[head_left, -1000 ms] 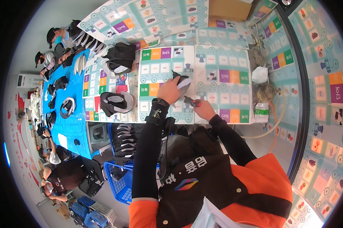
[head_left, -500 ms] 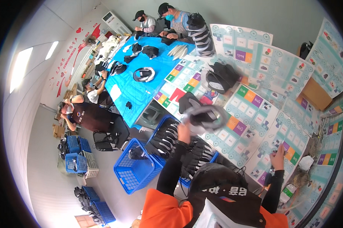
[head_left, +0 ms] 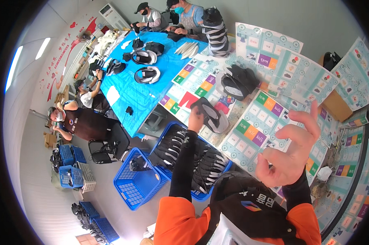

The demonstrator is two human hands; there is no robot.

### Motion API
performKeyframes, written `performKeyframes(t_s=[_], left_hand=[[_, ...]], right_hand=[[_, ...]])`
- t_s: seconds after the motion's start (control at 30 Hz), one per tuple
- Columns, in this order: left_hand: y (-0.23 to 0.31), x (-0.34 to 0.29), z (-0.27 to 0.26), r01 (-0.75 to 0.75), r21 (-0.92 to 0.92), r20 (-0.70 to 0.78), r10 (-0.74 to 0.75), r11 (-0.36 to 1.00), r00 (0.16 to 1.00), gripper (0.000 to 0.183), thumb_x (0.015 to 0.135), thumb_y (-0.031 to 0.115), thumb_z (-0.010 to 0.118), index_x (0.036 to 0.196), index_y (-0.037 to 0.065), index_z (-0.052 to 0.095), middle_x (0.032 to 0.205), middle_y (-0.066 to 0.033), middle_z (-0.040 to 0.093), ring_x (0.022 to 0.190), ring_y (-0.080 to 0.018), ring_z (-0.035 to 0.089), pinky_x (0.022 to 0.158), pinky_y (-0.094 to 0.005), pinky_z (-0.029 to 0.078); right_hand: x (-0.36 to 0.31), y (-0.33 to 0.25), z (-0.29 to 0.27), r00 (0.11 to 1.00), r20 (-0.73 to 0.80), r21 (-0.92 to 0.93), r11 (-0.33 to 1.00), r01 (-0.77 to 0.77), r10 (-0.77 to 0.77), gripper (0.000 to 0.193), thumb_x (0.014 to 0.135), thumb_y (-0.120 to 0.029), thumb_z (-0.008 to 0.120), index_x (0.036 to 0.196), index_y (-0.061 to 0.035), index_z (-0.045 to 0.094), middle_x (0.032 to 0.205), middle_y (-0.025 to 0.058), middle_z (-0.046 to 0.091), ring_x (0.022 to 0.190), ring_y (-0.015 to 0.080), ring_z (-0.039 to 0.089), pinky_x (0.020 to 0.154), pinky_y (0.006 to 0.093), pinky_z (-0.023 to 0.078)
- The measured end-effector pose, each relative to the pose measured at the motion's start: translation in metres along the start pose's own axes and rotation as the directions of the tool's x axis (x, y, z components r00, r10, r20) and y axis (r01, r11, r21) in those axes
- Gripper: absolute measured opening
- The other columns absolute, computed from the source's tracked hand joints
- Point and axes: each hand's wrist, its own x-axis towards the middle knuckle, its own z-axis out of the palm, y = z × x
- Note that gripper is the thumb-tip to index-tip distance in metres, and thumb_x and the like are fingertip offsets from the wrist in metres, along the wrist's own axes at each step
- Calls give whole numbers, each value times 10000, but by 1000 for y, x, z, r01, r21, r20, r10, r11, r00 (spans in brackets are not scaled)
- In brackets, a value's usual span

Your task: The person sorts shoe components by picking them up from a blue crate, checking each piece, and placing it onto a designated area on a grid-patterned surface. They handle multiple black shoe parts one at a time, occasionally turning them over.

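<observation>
My left hand (head_left: 196, 119) is closed on the near-left edge of a black shoe upper (head_left: 212, 116) with a grey rim, which lies on the printed sheets over the worktable. Raised close to the camera, my right hand (head_left: 292, 149) is open, with some fingers bent and others stretched out, and nothing shows in it. Beyond the held upper sits a pile of black and grey uppers (head_left: 238, 83). A red card (head_left: 188, 99) lies to the left of the held upper, and a small blue and red item (head_left: 225, 103) lies just behind it.
Two ring-shaped uppers (head_left: 147, 75) lie on the blue-covered table (head_left: 127, 77), where co-workers sit. A tall stack of uppers (head_left: 215, 36) stands at its corner. Blue baskets, one packed with uppers (head_left: 200, 159) and one holding few (head_left: 137, 183), stand left of me.
The ring-shaped upper blurred by my left hand has gone from there, and a second one lies on the blue table. My left hand now grips another upper. My right hand has risen.
</observation>
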Motion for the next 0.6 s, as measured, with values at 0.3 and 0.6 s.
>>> performKeyframes(t_s=[0.3,0.6], left_hand=[[-85,0,28,255,197,-146,-229,947,962,882,810,568,790,1260,-135,505,1260,-362,591,1173,-493,597,988,-521,495],[-71,18,53,587,391,-120,-594,709,796,583,873,378,656,1261,-37,524,1168,-285,700,1115,-444,682,964,-503,540]], right_hand=[[-17,20,60,958,252,7,989,-146,139,748,807,10,707,1499,-210,529,1459,219,507,611,173,591,509,274,482],[-173,60,77,628,636,-59,840,-539,448,430,885,-45,643,1311,-103,641,1319,161,626,907,340,698,706,411,575]])
